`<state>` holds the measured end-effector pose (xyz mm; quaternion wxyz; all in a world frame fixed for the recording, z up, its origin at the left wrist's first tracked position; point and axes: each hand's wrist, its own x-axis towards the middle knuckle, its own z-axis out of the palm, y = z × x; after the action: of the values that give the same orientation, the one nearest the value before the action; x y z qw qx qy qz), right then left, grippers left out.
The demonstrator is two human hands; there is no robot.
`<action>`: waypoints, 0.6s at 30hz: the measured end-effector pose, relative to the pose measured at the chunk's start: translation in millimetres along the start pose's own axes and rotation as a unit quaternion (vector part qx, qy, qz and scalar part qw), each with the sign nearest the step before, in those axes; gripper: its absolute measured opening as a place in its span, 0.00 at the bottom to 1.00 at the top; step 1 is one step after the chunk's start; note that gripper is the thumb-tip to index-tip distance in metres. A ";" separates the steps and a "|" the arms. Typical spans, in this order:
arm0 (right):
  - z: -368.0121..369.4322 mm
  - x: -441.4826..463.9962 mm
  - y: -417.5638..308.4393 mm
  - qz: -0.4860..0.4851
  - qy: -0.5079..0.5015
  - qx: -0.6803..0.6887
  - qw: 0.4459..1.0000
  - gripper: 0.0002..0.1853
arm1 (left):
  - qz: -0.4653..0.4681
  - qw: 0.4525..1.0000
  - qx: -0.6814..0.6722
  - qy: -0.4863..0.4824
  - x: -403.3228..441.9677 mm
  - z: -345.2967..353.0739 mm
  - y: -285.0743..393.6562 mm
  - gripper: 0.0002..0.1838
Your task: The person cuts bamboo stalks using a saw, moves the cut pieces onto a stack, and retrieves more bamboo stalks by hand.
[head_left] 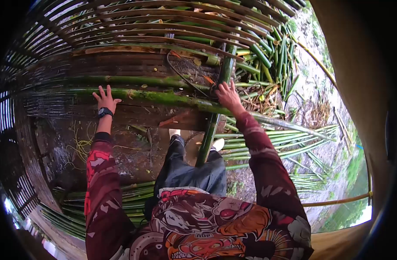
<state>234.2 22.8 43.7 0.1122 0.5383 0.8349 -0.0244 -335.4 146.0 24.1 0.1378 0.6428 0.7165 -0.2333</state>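
Note:
My left hand is spread over a long green bamboo pole, fingers apart, with a dark watch on the wrist. Toward the pole's right part, my right hand lies where it crosses another bamboo pole running away from me. Its fingers look extended and slightly apart. Close to those fingertips is a small dark thing I cannot make out, beside an orange piece. A second green bamboo pole runs behind the first. A thin dark cord or rod curves over the slats.
Curved bamboo slats form a rack ahead. Cut bamboo lengths are heaped at the upper right, with long thin bamboo poles on the ground at right. Yellowish strands lie on muddy ground at left. A slatted wall borders the left side.

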 end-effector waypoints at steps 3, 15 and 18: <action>7.8 18.4 16.5 -0.095 -0.018 -0.065 0.993 0.08 | 0.048 0.991 0.088 0.084 4.2 16.6 -7.8 0.49; -125.3 -57.3 -51.8 0.088 0.184 0.319 0.925 0.09 | 0.042 0.997 0.067 0.003 8.6 -13.5 -0.9 0.47; -139.0 -126.3 -135.8 0.298 0.193 0.462 0.813 0.08 | 0.031 0.996 0.088 -0.005 5.3 -13.8 1.2 0.48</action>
<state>138.9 -124.5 195.1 -0.3111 0.7428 0.5286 -0.2685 -333.6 157.7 33.0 0.0916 0.6731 0.6724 -0.2939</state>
